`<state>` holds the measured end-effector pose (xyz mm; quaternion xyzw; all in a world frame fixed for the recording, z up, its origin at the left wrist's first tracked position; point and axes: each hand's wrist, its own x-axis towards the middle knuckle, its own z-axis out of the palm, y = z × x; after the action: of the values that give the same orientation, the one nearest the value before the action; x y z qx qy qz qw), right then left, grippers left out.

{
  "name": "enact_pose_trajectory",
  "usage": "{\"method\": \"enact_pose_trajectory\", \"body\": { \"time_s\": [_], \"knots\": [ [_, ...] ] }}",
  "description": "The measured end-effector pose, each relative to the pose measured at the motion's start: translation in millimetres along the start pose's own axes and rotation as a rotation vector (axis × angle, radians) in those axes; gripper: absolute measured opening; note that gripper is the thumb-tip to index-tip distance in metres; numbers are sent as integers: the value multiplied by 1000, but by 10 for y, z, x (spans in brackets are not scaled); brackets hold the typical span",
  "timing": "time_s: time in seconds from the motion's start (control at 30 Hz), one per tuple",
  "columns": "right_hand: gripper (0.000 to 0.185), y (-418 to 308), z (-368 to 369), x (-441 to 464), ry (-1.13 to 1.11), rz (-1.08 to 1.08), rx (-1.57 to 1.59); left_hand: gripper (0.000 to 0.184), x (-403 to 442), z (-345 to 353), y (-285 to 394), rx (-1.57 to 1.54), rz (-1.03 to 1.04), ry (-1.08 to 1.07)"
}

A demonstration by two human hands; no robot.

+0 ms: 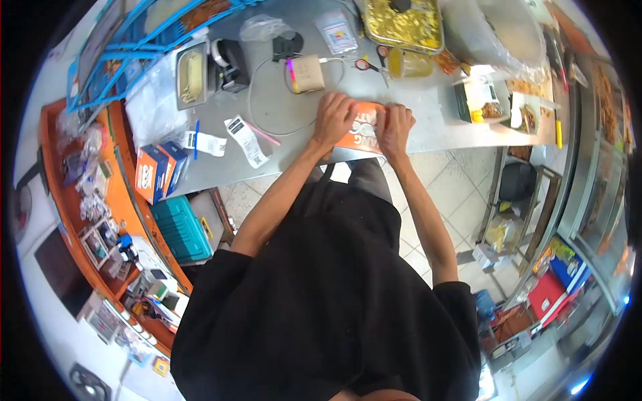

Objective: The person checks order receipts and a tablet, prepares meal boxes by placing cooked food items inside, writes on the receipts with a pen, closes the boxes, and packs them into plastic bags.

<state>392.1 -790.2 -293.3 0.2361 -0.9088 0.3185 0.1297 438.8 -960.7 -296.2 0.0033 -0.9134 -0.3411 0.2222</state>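
Observation:
An orange box with white print (364, 127) lies at the front edge of the metal table (221, 160), between my hands. My left hand (334, 119) is curled over its left side, fingers bent onto it. On the right side, my right hand (395, 127) grips the box with its fingers closed. Behind my left hand stands a small tan device (307, 73) with a cable. Red-handled scissors (363, 65) lie behind the box, beside a tub of yellow food (409, 63). Printed paper slips (247, 142) rest to the left.
Orange and blue boxes (152, 172) stand at the table's left corner. A metal tray (192, 75), a black tape dispenser (231, 65) and blue racks (114, 50) are at the back left. A large tray of yellow food (420, 27) and open food boxes (483, 100) are on the right.

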Motion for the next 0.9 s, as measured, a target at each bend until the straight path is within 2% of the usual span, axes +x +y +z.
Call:
{"method": "enact_pose_trajectory", "body": {
  "time_s": [0.07, 0.2, 0.23, 0.27, 0.3, 0.33, 0.4, 0.47, 0.5, 0.53, 0.57, 0.6, 0.63, 0.67, 0.7, 0.73, 0.77, 0.8, 0.9],
  "knots": [
    [11, 133, 63, -97, -80, -13, 32, 12, -15, -9, 33, -27, 29, 61],
    [8, 39, -4, -76, 17, -41, -69, 18, -19, -21, 4, -57, 67, 144],
    [9, -101, -104, 23, 69, -102, -125, 9, -32, -49, -38, 39, 113, 8],
    [11, -220, -156, 149, 127, -162, -180, 20, -25, -26, -47, 50, 110, 6],
    [13, 128, 49, 4, -56, -103, 57, 34, -41, 51, -57, 60, 105, 4],
    [19, 118, 64, -45, -66, -75, 12, 48, -55, 68, -77, 71, 100, 1],
    [34, 172, 142, -81, -30, 15, 175, 76, -102, -127, 29, 108, 146, -230],
    [47, 96, 73, -57, -143, 63, 312, 95, -142, -268, 114, 176, 146, -416],
    [38, 115, 68, -97, -230, 274, 402, 100, -144, -304, 137, 224, 135, -489],
    [34, -94, -7, -16, -154, 116, 158, 105, -137, -306, 171, 266, 129, -556],
    [30, -310, -71, 98, -61, -50, -84, 100, -195, -232, 185, 233, 96, -557],
    [27, -505, -100, 207, 44, -216, -325, 98, -294, -172, 144, 131, 89, -432],
    [17, -545, 33, 242, 22, -162, -37, 100, -364, -192, 147, 126, 69, -410],
    [15, -898, 90, 315, -121, 69, 341, 102, -439, -255, 155, 117, 58, -394],
    [18, -1109, 297, 429, -218, 20, 399, 102, -548, -389, 176, -18, 41, -370],
    [21, -1435, 431, 587, -448, 113, 711, 103, -636, -534, 208, -11, 37, -323],
    [26, -1666, 683, 718, -592, 158, 734, 104, -698, -710, 250, -3, 33, -279],
    [29, -1801, 1056, 819, -573, 97, 762, 105, -741, -897, 282, 7, 33, -237],
    [28, -2212, 1805, 1125, -763, 486, 849, 109, -793, -1523, 353, 64, -89, -609]
  ]
}}
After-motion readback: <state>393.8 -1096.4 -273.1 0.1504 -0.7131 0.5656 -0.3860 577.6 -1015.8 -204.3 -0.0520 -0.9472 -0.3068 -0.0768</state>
